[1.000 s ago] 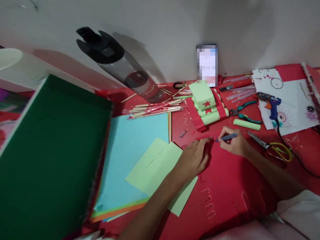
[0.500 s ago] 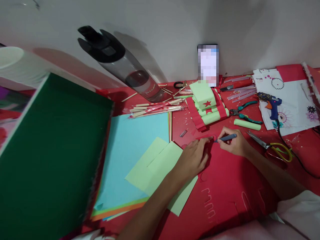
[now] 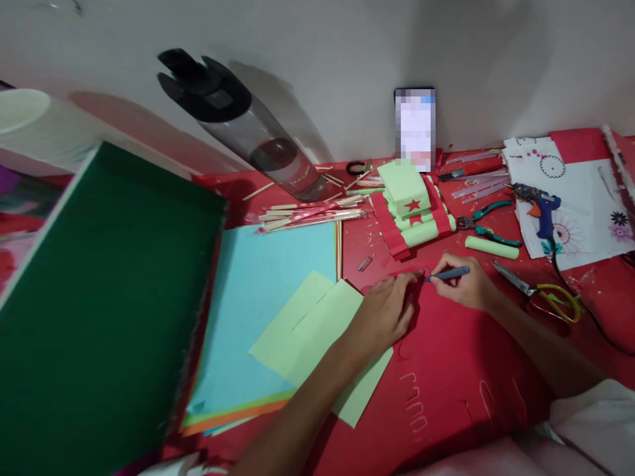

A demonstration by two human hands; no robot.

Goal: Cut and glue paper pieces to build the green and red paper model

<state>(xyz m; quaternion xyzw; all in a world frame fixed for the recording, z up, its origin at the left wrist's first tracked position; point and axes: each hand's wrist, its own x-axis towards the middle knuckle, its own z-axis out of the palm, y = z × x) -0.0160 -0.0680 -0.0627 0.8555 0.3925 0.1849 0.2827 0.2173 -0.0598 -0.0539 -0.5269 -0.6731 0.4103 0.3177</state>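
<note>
Here, pen point(image 3: 456, 272) between right fingers point(image 3: 442, 265)

Dim light; shadow of bottle point(image 3: 265, 142) falls rightward on wall point(image 3: 337, 53); phone screen point(image 3: 415, 129) bright, pixelated; left edge stretched.

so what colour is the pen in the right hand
The pen is bluish grey, best seen in the head view.

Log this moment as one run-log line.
right hand: holds pen, tip at red sheet | left hand: rests on red sheet | nearby: scissors, pliers
</note>
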